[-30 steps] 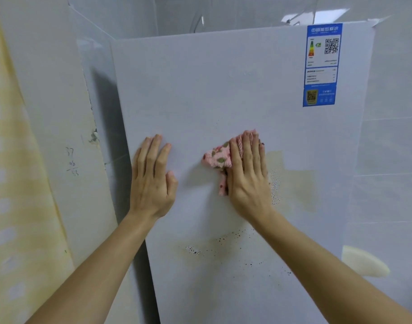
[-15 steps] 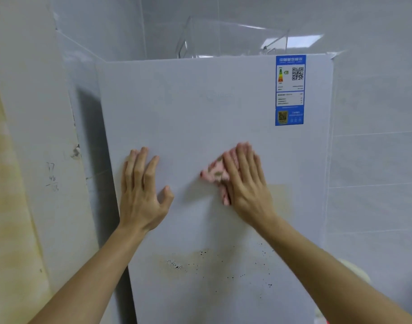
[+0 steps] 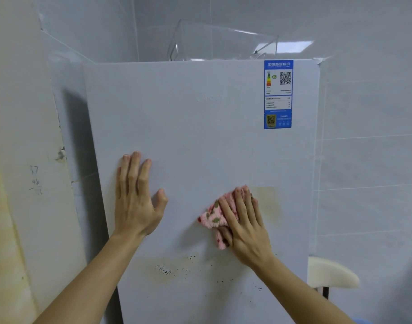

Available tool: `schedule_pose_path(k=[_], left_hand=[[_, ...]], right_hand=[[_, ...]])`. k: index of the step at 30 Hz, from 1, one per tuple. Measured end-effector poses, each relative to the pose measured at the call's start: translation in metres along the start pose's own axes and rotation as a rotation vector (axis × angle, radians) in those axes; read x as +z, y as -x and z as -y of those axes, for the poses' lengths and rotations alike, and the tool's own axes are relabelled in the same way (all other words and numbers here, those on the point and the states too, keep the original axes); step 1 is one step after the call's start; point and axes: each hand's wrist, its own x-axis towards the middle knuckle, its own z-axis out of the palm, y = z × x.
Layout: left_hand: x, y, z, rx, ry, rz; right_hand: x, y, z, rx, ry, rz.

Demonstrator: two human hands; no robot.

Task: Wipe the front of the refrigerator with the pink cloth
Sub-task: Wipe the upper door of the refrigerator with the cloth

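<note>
Right hand (image 3: 244,230), fingers straight and together, presses pink cloth (image 3: 212,216); left hand (image 3: 137,202) flat on refrigerator (image 3: 200,125). We fear bunched cloth smearing specks (image 3: 164,270) at 7 o'clock, skipping stain (image 3: 265,202) at 3.

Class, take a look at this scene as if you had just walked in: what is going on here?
A person is wiping the white refrigerator front. The right hand presses the pink cloth flat against the door, just left of a yellowish stain. The left hand lies flat on the door, holding nothing. Lower down, dark specks are not yet wiped.
</note>
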Motion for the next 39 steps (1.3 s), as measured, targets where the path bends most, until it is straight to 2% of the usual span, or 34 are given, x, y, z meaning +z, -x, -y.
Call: schedule_pose_path(k=[2, 7, 10, 13, 16, 20, 25, 27, 31, 35, 39], left_hand=[[-0.001, 0.000, 0.000, -0.005, 0.000, -0.001], [0.003, 0.001, -0.010, 0.003, 0.013, 0.001], [0.009, 0.001, -0.021, 0.033, 0.020, 0.004], [0.013, 0.001, -0.027, 0.028, 0.011, -0.016], [0.014, 0.002, -0.028, 0.021, 0.006, -0.026], [0.011, 0.002, -0.027, 0.025, -0.009, -0.019], [0.009, 0.001, -0.026, 0.025, -0.013, -0.002], [0.010, 0.000, -0.025, 0.022, -0.017, 0.005], [0.007, 0.002, -0.024, 0.016, -0.017, 0.041], [0.005, 0.001, -0.023, 0.018, -0.013, 0.058], [0.004, 0.002, -0.023, 0.009, -0.005, 0.061]], right_hand=[[-0.005, -0.020, -0.011, 0.034, -0.003, -0.038], [-0.026, -0.097, -0.051, 0.289, -0.051, -0.209], [-0.019, -0.083, -0.046, 0.335, -0.103, -0.199], [-0.007, -0.018, -0.038, 0.292, -0.099, -0.121], [0.000, 0.040, -0.045, 0.174, -0.036, -0.058], [-0.006, 0.032, -0.060, 0.128, -0.019, -0.040], [-0.032, -0.063, -0.110, 0.447, -0.114, -0.178], [-0.038, -0.084, -0.115, 0.513, -0.155, -0.219], [-0.025, -0.043, -0.094, 0.497, -0.194, -0.275], [-0.007, 0.046, -0.078, 0.394, -0.188, -0.125], [-0.011, 0.035, -0.087, 0.369, -0.179, -0.088]])
